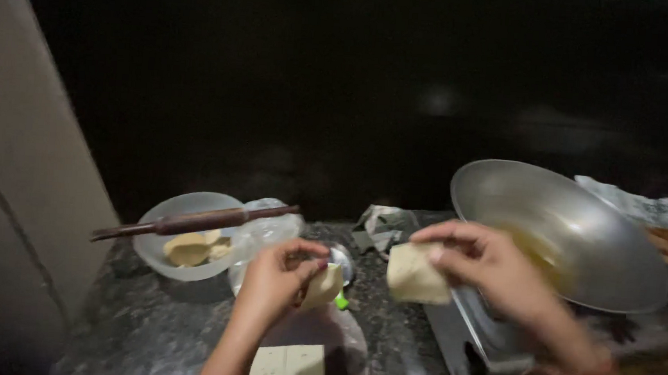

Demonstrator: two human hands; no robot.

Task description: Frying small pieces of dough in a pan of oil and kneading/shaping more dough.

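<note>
Both hands pinch dough: the left hand (277,273) a folded piece (324,286), the right hand (479,260) a square piece (414,275), carrying toward the wok (582,228) beyond the fingertips, probably needing a gentle release.

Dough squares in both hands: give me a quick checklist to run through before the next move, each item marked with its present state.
1. Left hand grips its dough piece: ok.
2. Right hand grips its dough square: ok.
3. Wok seated on the stove: ok.
4. Oil hot enough in the wok: cannot tell.
5. More cut squares lying ready below the hands: ok.
6. Rolling pin resting steady across the bowl: ok.
</note>
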